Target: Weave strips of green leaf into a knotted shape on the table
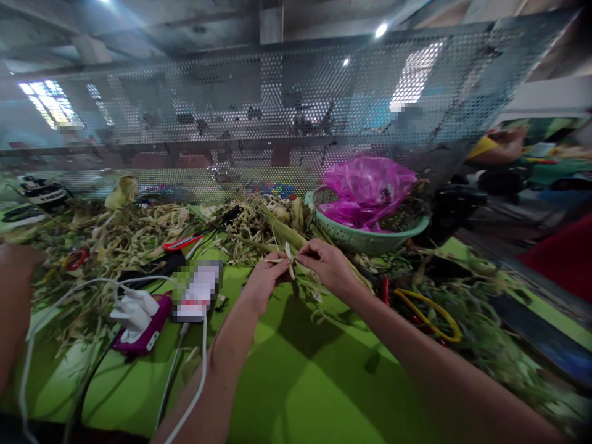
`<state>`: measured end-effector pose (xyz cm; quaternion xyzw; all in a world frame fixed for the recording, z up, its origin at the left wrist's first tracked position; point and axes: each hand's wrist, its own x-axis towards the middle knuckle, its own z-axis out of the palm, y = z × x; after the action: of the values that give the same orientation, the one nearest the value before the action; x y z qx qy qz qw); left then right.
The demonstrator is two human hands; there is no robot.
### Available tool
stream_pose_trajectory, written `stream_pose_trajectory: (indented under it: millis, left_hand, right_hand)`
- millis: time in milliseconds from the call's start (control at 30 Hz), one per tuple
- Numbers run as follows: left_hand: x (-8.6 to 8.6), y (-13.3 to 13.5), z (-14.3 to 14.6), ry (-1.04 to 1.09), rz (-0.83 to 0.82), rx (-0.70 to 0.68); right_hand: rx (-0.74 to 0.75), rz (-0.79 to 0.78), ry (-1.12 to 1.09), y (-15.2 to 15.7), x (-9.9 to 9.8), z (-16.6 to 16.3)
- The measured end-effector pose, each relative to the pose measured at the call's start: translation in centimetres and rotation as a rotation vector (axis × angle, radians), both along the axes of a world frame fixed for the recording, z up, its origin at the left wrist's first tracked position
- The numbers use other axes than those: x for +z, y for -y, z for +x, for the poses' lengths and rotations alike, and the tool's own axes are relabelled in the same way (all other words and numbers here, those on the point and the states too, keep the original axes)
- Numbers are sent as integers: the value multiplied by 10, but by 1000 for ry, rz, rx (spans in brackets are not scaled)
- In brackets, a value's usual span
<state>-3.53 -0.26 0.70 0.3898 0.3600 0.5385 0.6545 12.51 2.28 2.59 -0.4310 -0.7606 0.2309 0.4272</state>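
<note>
My left hand (264,282) is closed, pinching a pale, narrow, pod-like plant piece (290,256) over the green table. Close beside it, my right hand (326,265) is closed too, thumb and forefinger pressed together at the same piece; whether it grips that piece or a thin bit of stem I cannot tell. Green stalks and leaves (317,293) hang and lie just under and behind my fingers. A thick green husk-like stalk (282,228) lies beyond my hands in the heap of dried plants (240,225).
A green basket (370,240) holding a pink plastic bag (370,185) stands behind my right hand. To the left lie a phone (198,290), a purple power strip (143,324), cables and a red cutter (182,242). Yellow-handled pliers (432,314) lie right. Another person's arm (16,308) reaches in left.
</note>
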Motion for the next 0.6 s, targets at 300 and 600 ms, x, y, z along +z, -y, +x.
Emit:
stream_pose_trajectory:
  millis: [300, 600]
  left_hand:
    - [1, 0, -3, -99, 61, -65]
    - [3, 7, 7, -150, 113, 37]
  right_hand:
    - [144, -282, -203, 0, 3, 1]
    - [128, -288, -417, 2, -1, -5]
